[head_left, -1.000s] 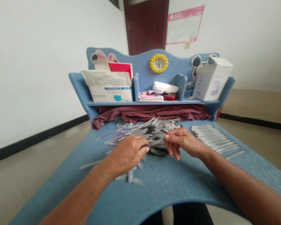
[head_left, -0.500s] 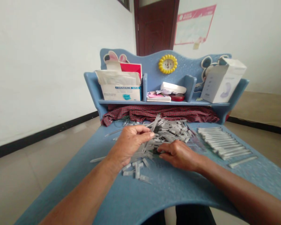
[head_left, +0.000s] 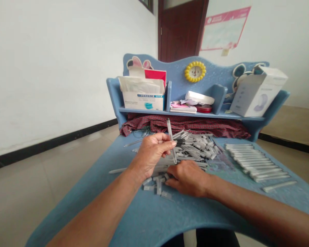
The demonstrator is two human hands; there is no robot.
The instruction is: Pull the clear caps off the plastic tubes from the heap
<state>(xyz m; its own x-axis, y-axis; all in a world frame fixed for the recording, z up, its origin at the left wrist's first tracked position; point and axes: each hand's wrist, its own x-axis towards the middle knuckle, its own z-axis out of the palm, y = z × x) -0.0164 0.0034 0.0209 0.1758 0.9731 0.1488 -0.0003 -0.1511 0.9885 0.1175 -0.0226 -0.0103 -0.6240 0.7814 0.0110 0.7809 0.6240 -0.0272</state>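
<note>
My left hand [head_left: 152, 152] pinches a clear pen barrel [head_left: 169, 127] between thumb and fingers, nearly upright above the desk. Just below and to its right, my right hand [head_left: 189, 177] is low over the desk with its fingers curled together. Whatever those fingertips hold is hidden from view. Beside them lie several small clear pen caps [head_left: 159, 187]. Behind both hands spreads a loose pile of clear and black pen parts [head_left: 199, 143]. To the right, a neat row of pens [head_left: 256, 160] lies side by side, with a single pen [head_left: 279, 186] in front of it.
The blue desk [head_left: 208, 209] has a curved front edge and a raised shelf [head_left: 149, 112] at the back. On the shelf stand a mask box [head_left: 141, 99], papers [head_left: 182, 108], a red tin [head_left: 204, 109] and a white box [head_left: 254, 94]. Checked cloth [head_left: 203, 126] lies beneath.
The pen barrel in my left hand has turned more upright. My right hand has shifted left, from the pile's edge toward the loose caps. The whole view has swung slightly.
</note>
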